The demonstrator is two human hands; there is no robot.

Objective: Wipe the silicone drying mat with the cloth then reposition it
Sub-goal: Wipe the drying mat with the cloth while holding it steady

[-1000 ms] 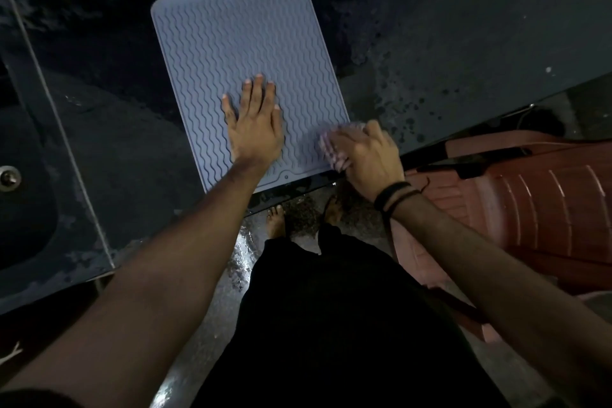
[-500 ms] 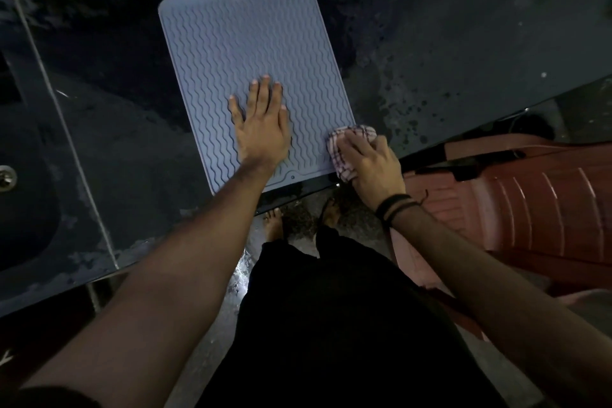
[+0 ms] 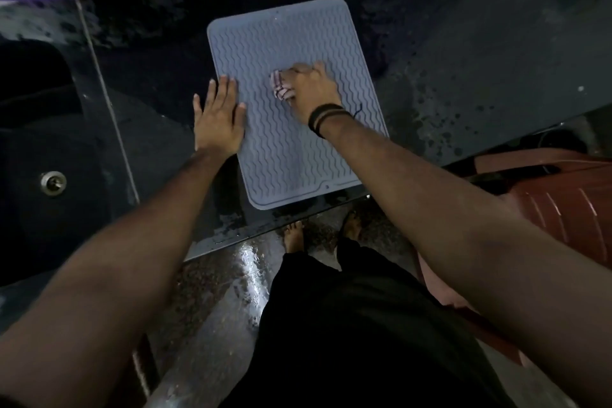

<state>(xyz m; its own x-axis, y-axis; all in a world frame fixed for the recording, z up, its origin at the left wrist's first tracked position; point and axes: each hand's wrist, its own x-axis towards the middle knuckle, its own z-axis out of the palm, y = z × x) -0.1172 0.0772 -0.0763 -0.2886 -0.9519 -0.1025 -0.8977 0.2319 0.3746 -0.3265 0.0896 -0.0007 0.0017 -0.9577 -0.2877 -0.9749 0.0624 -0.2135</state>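
Our right hand (image 3: 311, 89) grips the bunched cloth (image 3: 280, 89) mid-mat; our left hand (image 3: 217, 119) lies flat, fingers straight, across the mat's left edge. The silicone mat (image 3: 298, 156) sits near the bench's (image 3: 463, 53) front edge, and a hard stroke could slide it off the wet surface.

Left hand (image 3: 217, 117): flat, palm down, fingers straight and close together, thumb spread to the right; forearm bare, reaching forward from lower left. Right hand (image 3: 309, 89): knuckles up, fingers curled in a grip round a bunched cloth (image 3: 280, 89) at its left side. Right wrist: two dark bands (image 3: 326, 114). Right forearm: bare, extended from lower right. Bare feet below, between the arms.
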